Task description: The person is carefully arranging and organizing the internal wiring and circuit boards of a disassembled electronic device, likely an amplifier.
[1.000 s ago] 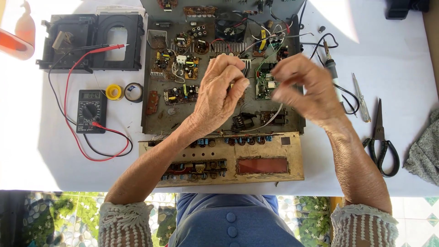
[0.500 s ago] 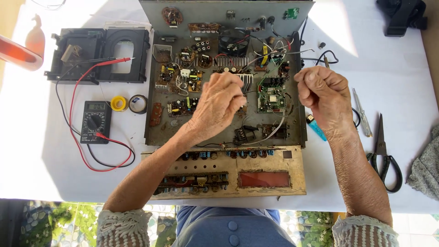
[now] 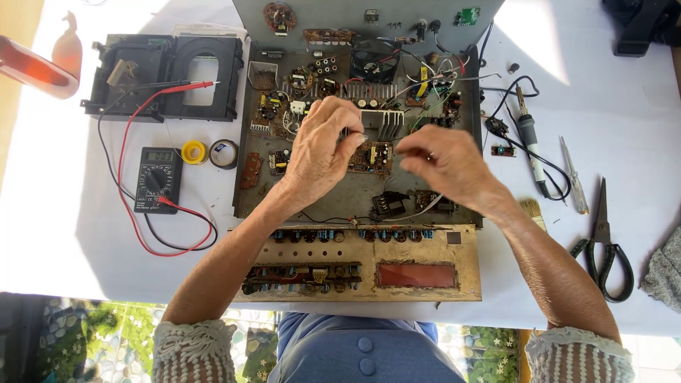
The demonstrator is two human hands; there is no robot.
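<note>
An open electronics chassis [image 3: 333, 202] lies on the white table, packed with circuit boards, wires and a finned heat sink [image 3: 386, 122]. My left hand [image 3: 319, 156] hovers over its middle, thumb and fingers pinched on a thin grey wire at the heat sink. My right hand [image 3: 447, 164] is just right of it over a small brown board [image 3: 372, 157]. Its fingertips are drawn together and blurred, and I cannot tell whether they hold anything. The worn gold front panel [image 3: 425, 245] lies flat at the near edge.
Left of the chassis sit a black multimeter [image 3: 157, 177] with red and black leads, a yellow solder roll [image 3: 194, 151], a tape roll [image 3: 224, 153] and a black tray mechanism [image 3: 167, 67]. To the right lie a soldering iron [image 3: 528, 138], screwdriver [image 3: 573, 181], brush [image 3: 532, 211] and scissors [image 3: 606, 248].
My right hand has come in from the right edge of the chassis to its middle, close to my left hand. The left hand stays at the heat sink. The view has shifted slightly.
</note>
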